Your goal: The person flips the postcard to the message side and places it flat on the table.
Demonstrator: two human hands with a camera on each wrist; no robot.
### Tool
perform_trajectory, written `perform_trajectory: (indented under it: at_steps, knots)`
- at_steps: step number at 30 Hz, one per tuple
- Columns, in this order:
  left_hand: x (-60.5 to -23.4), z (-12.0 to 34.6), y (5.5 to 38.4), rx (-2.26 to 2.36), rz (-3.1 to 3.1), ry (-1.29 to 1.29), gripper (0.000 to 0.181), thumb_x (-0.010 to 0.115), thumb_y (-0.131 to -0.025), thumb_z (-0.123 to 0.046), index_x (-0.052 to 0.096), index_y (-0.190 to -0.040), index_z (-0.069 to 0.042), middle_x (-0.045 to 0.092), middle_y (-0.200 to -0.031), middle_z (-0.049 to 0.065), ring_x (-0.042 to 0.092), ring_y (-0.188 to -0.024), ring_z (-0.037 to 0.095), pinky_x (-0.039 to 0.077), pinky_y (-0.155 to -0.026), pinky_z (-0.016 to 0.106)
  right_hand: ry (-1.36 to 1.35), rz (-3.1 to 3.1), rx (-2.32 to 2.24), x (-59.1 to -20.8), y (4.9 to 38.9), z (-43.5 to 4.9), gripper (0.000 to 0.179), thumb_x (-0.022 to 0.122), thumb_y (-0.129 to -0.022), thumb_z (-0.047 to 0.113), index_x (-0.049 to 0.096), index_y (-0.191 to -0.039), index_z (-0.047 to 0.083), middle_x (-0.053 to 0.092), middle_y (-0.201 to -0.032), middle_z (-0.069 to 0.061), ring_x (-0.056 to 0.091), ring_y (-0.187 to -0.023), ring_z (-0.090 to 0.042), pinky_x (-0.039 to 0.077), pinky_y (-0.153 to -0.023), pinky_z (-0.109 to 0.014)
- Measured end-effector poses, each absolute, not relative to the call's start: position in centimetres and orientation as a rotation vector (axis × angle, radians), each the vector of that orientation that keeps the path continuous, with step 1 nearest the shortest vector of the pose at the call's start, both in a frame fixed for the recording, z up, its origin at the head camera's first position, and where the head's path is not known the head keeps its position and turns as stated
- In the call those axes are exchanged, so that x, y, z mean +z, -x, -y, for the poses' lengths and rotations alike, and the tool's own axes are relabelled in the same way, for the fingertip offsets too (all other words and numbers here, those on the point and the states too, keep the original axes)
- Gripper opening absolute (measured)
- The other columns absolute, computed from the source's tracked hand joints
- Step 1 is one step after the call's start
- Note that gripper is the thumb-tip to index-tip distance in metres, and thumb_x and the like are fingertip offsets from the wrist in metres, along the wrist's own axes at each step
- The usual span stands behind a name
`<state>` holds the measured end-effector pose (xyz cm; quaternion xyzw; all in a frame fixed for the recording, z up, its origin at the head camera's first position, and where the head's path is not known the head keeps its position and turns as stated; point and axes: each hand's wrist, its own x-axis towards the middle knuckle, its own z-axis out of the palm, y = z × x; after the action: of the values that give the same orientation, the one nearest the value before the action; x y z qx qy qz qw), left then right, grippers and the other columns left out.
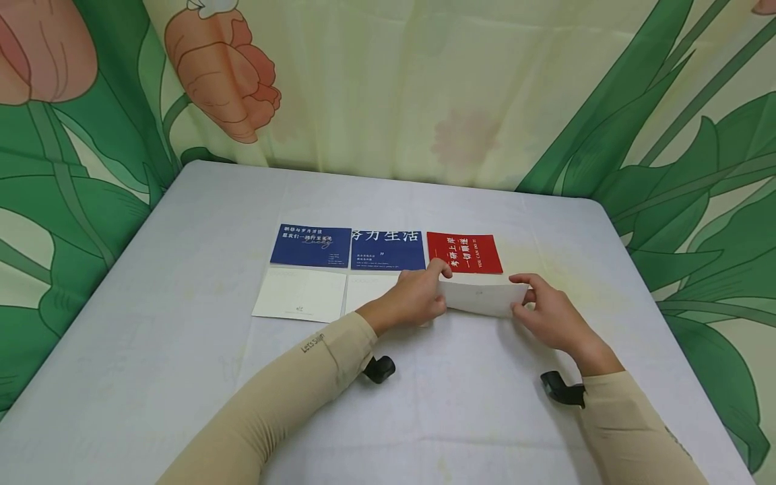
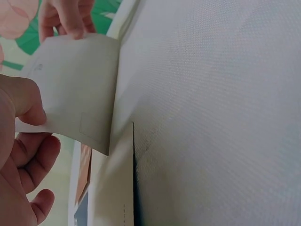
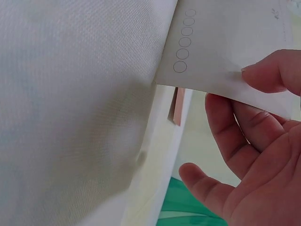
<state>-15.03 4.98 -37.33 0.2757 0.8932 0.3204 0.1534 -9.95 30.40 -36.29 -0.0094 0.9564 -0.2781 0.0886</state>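
Between my two hands a white postcard (image 1: 481, 298) is held tilted up, its pale back facing me. My left hand (image 1: 415, 296) pinches its left end between thumb and fingers; the right hand (image 1: 545, 313) pinches the right end the same way. A column of printed circles shows on the postcard (image 3: 225, 47) in the right wrist view. Just behind it lies a red card (image 1: 465, 252) with white lettering. Under and beside my left wrist, a second white card (image 1: 370, 291) lies flat, partly covered by the hand.
Two blue cards with white lettering, one at the left (image 1: 310, 246) and one in the middle (image 1: 388, 252), form the back row with the red card. Another white card (image 1: 300, 295) lies in front at left. All rest on a white-covered table (image 1: 424, 417) before a flowered curtain (image 1: 376, 87).
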Motion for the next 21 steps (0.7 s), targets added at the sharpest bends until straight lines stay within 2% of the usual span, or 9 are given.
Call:
perform_trajectory:
  at_steps: [3,5,7,9,12,17,21]
  knots:
    - [-37.3,-5.0,14.9,0.954,-2.555,-0.770,0.044,0.067,-0.093,-0.010,0.043,-0.131,-0.014,0.070,-0.113,0.004,0.063,-0.110,0.019,0.037,-0.101,0.038,0.024,-2.839,-0.844,-36.3,9.9,-30.4,0.059,0.061,-0.094,0.015,0.037,-0.147,0.000,0.061,-0.117,-0.025,0.059,-0.103,-0.036,0.054,-0.085,-0.051]
    - [-37.3,-5.0,14.9,0.992,-2.544,-0.750,0.044,0.066,-0.093,-0.009,0.043,-0.130,-0.014,0.068,-0.119,0.005,0.062,-0.110,0.020,0.043,-0.095,0.034,0.023,-2.834,-0.863,-36.2,9.9,-30.4,0.060,0.061,-0.094,0.015,0.037,-0.147,0.000,0.060,-0.120,-0.026,0.059,-0.103,-0.036,0.055,-0.085,-0.049]
    - [-37.3,-5.0,14.9,1.029,-2.517,-0.723,0.044,0.066,-0.093,-0.008,0.042,-0.130,-0.014,0.068,-0.114,0.005,0.064,-0.098,0.019,0.049,-0.083,0.028,0.028,-2.838,-0.872,-36.2,9.9,-30.4,0.060,0.060,-0.094,0.015,0.036,-0.147,0.000,0.061,-0.121,-0.026,0.060,-0.102,-0.036,0.055,-0.083,-0.047]
    - [-37.4,-5.0,14.9,1.047,-2.496,-0.692,0.045,0.065,-0.093,-0.008,0.042,-0.130,-0.015,0.069,-0.106,0.004,0.063,-0.083,0.016,0.050,-0.067,0.024,0.029,-2.841,-0.882,-36.3,9.8,-30.3,0.059,0.060,-0.095,0.014,0.036,-0.147,0.000,0.061,-0.121,-0.026,0.061,-0.099,-0.034,0.056,-0.082,-0.044]
    - [-37.5,-5.1,14.9,1.055,-2.479,-0.652,0.045,0.065,-0.093,-0.008,0.041,-0.131,-0.015,0.067,-0.097,0.004,0.060,-0.070,0.015,0.048,-0.055,0.022,0.037,-2.850,-0.885,-36.5,9.9,-30.4,0.058,0.060,-0.095,0.012,0.036,-0.146,-0.001,0.065,-0.109,-0.022,0.060,-0.087,-0.028,0.055,-0.075,-0.037]
    - [-37.6,-5.2,14.8,1.037,-2.505,-0.644,0.044,0.065,-0.094,-0.007,0.042,-0.130,-0.015,0.068,-0.106,0.006,0.059,-0.080,0.016,0.047,-0.053,0.021,0.041,-2.857,-0.902,-37.0,9.9,-30.5,0.058,0.062,-0.095,0.011,0.036,-0.146,0.000,0.066,-0.099,-0.015,0.056,-0.076,-0.024,0.053,-0.069,-0.032]
    - [-37.7,-5.3,14.9,1.005,-2.532,-0.666,0.044,0.066,-0.094,-0.006,0.043,-0.130,-0.014,0.068,-0.108,0.007,0.060,-0.085,0.018,0.049,-0.058,0.022,0.043,-2.862,-0.901,-37.3,9.9,-30.6,0.057,0.061,-0.095,0.011,0.037,-0.146,0.000,0.067,-0.111,-0.020,0.058,-0.078,-0.024,0.055,-0.073,-0.034]
